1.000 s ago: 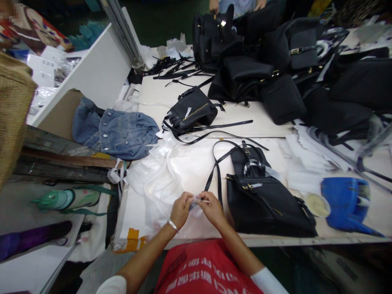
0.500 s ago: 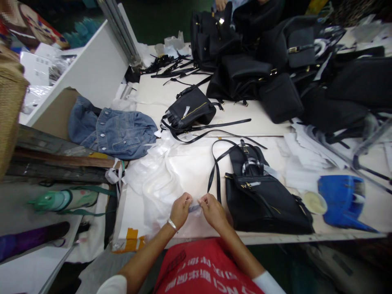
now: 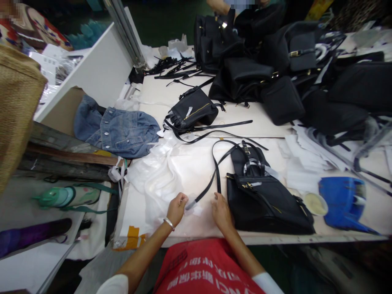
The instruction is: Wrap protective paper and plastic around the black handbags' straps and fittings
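Observation:
A black backpack (image 3: 266, 204) with gold zips lies on the table in front of me, its long straps looping to the left. Bits of clear wrap cover the end of one strap (image 3: 202, 195). The pinched fingers of my left hand (image 3: 177, 211) are at that wrapped end. My right hand (image 3: 223, 212) has its curled fingertips on the lower end of the second strap (image 3: 218, 179), beside the backpack's left edge; the fingers partly hide that end. Thin white wrapping sheets (image 3: 156, 183) lie crumpled beyond my left hand.
Farther back lie a smaller black bag (image 3: 194, 108) and a pile of black bags (image 3: 245, 75). A denim garment (image 3: 122, 130) is on the left, with a green bottle (image 3: 70, 196) below. On the right are a blue dustpan-like container (image 3: 341, 204) and a round tub (image 3: 315, 203).
My hands, close together at the wrapped strap end before, have moved apart. The left went slightly left with that end; the right shifted right to the other strap.

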The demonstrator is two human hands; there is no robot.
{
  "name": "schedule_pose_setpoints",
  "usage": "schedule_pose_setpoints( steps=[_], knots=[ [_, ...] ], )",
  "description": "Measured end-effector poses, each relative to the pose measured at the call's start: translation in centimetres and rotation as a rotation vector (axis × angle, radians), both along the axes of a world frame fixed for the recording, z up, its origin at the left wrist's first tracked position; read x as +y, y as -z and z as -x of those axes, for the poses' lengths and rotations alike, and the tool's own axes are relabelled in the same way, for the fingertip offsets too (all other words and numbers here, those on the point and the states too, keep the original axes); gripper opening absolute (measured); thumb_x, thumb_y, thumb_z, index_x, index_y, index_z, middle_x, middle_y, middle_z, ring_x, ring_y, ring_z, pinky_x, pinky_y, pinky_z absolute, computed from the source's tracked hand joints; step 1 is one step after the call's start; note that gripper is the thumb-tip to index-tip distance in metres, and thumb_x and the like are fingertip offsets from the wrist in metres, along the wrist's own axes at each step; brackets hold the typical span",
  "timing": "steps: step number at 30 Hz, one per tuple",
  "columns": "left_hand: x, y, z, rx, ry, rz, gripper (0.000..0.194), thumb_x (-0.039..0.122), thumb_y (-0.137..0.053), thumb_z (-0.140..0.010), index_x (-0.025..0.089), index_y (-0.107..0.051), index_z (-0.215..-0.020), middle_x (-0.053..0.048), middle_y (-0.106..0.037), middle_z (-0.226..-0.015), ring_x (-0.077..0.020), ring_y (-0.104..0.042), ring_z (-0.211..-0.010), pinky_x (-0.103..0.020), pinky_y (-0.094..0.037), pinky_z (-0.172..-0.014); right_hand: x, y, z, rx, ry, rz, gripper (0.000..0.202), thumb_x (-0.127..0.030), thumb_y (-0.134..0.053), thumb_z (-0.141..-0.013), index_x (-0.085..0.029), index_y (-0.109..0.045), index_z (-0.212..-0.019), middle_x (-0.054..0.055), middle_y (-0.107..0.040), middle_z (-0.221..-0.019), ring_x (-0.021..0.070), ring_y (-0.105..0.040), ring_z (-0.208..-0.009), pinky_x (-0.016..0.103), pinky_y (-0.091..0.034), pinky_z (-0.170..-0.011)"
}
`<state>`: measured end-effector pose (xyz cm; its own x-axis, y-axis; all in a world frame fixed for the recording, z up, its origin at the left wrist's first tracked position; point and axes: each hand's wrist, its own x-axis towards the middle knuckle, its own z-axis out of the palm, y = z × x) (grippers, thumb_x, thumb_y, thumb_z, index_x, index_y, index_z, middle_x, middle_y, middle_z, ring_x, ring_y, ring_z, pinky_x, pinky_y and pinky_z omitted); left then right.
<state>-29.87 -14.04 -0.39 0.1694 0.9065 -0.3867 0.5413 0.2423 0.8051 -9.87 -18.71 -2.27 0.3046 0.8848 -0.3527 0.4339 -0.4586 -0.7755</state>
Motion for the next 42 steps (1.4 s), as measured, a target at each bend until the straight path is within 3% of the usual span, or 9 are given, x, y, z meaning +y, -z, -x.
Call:
schedule_pose_setpoints(
  steps=[4, 10, 13, 17, 21, 26, 35, 42],
  knots=[
    [-0.4, 0.7, -0.1, 0.015, 0.011, -0.004, 0.021, 0.033, -0.039, -0.086, 0.02, -0.05, -0.073, 0.007, -0.047, -0.057, -0.011, -0.046, -0.051, -0.023, -0.033, -0.053, 0.3, 0.7, 1.5, 0.477, 0.202, 0.276, 0.024, -0.042, -0.052, -0.078, -0.021, -0.053, -0.092, 0.006, -0.064, -0.081, 0.0182, -0.063, -0.062, 0.031, -0.051, -0.052],
    [-0.6, 0.6, -0.4, 0.032, 0.013, -0.026, 0.018, 0.031, -0.042, -0.084, 0.02, -0.051, -0.073, 0.005, -0.051, -0.062, -0.0125, -0.048, -0.059, -0.024, -0.035, -0.059, 1.7, 1.0, 4.3, 0.656, 0.316, 0.344, 0.034, -0.051, -0.062, -0.069, -0.02, -0.048, -0.068, -0.001, -0.058, -0.053, 0.0093, -0.046, -0.036, 0.019, -0.033, -0.033],
    [-0.9, 0.6, -0.6, 0.024, 0.006, -0.01, 0.015, 0.029, -0.045, -0.082, 0.019, -0.052, -0.073, 0.004, -0.052, -0.063, -0.0127, -0.05, -0.06, -0.025, -0.037, -0.06, 2.2, 0.9, 4.6, 0.742, 0.362, 0.323, 0.036, -0.046, -0.067, -0.064, -0.02, -0.043, -0.062, -0.005, -0.051, -0.048, 0.0056, -0.038, -0.035, 0.016, -0.027, -0.033],
    [-1.1, 0.8, -1.1, 0.003, -0.032, 0.019, 0.012, 0.029, -0.049, -0.079, 0.019, -0.053, -0.074, 0.005, -0.053, -0.061, -0.0116, -0.05, -0.057, -0.023, -0.037, -0.056, 2.0, 0.6, 4.2, 0.851, 0.411, 0.318, 0.037, -0.045, -0.072, -0.058, -0.02, -0.045, -0.063, -0.007, -0.048, -0.049, 0.0061, -0.042, -0.041, 0.018, -0.035, -0.041],
    [-1.3, 1.0, -2.1, -0.003, -0.092, 0.029, 0.014, 0.032, -0.047, -0.081, 0.019, -0.052, -0.078, 0.006, -0.051, -0.059, -0.0105, -0.047, -0.052, -0.022, -0.036, -0.052, 1.6, 0.4, 3.9, 0.91, 0.446, 0.305, 0.037, -0.043, -0.074, -0.055, -0.02, -0.047, -0.063, -0.007, -0.046, -0.051, 0.006, -0.041, -0.042, 0.018, -0.035, -0.043],
    [-1.4, 0.7, -3.3, 0.02, -0.135, -0.03, 0.015, 0.034, -0.045, -0.083, 0.02, -0.051, -0.081, 0.004, -0.053, -0.062, -0.0118, -0.049, -0.057, -0.023, -0.037, -0.055, 1.3, 0.0, 4.4, 0.945, 0.469, 0.293, 0.036, -0.041, -0.075, -0.056, -0.02, -0.046, -0.063, -0.008, -0.043, -0.05, 0.0056, -0.039, -0.042, 0.018, -0.033, -0.043],
    [-1.1, 0.3, -3.7, 0.119, -0.057, -0.118, 0.016, 0.03, -0.04, -0.086, 0.02, -0.051, -0.08, 0.002, -0.057, -0.069, -0.0145, -0.053, -0.065, -0.026, -0.039, -0.062, 1.9, -0.1, 3.4, 0.905, 0.455, 0.279, 0.036, -0.051, -0.066, -0.065, -0.02, -0.05, -0.073, -0.004, -0.054, -0.063, 0.0061, -0.041, -0.045, 0.018, -0.035, -0.041],
    [-0.9, 0.7, -4.0, 0.144, -0.064, -0.13, 0.016, 0.03, -0.04, -0.085, 0.02, -0.051, -0.079, 0.002, -0.056, -0.068, -0.0145, -0.052, -0.064, -0.025, -0.038, -0.062, 1.9, 0.2, 3.9, 0.823, 0.339, 0.298, 0.03, -0.043, -0.066, -0.064, -0.02, -0.047, -0.068, -0.007, -0.047, -0.052, 0.0073, -0.04, -0.041, 0.02, -0.035, -0.042]
  ],
)
